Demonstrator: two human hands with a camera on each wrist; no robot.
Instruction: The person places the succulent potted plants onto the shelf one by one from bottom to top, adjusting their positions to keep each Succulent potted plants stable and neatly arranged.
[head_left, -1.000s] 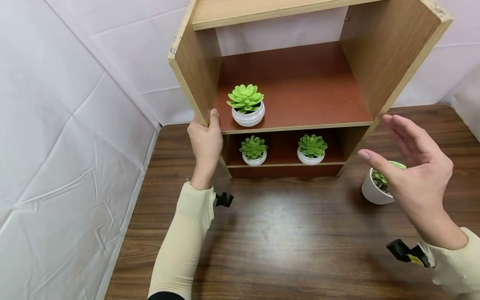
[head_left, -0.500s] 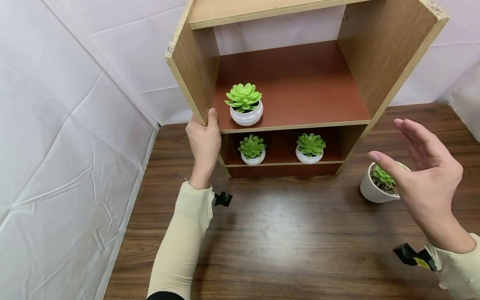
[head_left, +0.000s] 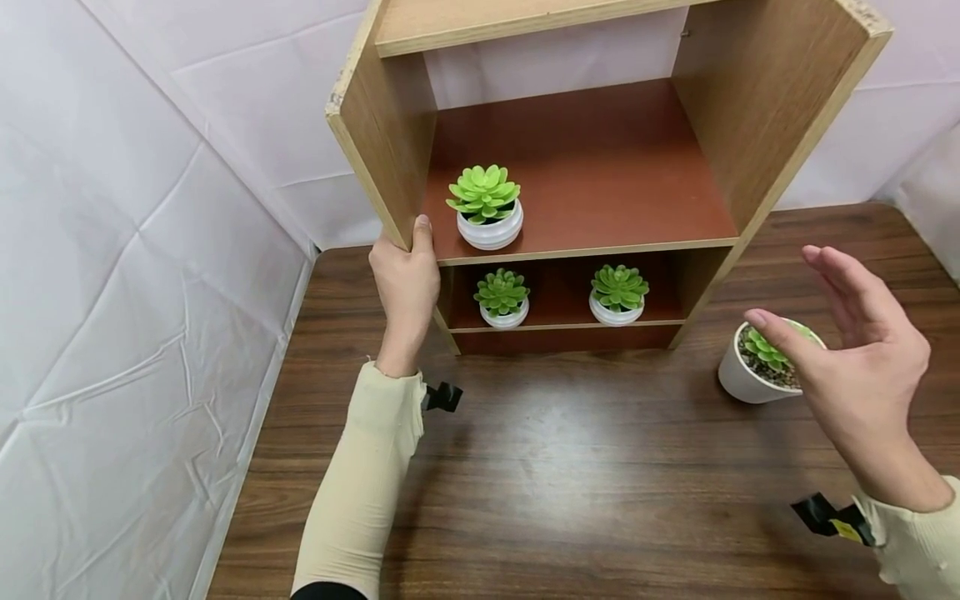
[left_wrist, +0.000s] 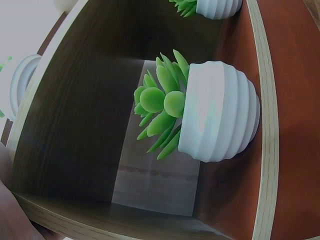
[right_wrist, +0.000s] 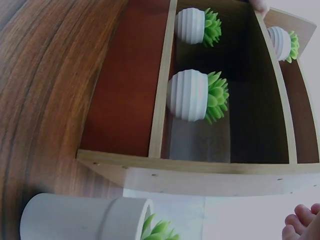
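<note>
My left hand [head_left: 406, 279] grips the front edge of the left side panel of a wooden shelf unit [head_left: 780, 125], thumb on the inner side. On the unit's middle board stands a bright green succulent in a white pot [head_left: 489, 229]. Two more potted succulents sit in the lower compartment, the left one [head_left: 502, 292] and the right one [head_left: 618, 287]. My right hand [head_left: 870, 358] hovers on the right with thumb and fingers spread apart, holding nothing. Just left of it a taller white pot with a plant [head_left: 750, 379] stands on the table, partly hidden by the hand.
The shelf unit stands on a dark brown wooden table [head_left: 555, 483]. White cloth-like walls [head_left: 150, 250] rise to the left and behind. In the right wrist view, the tall pot [right_wrist: 80, 217] stands beside the unit's right side.
My right hand has moved a little to the right and down, uncovering more of the tall pot's plant. The left hand keeps its hold on the panel. The view has shifted slightly.
</note>
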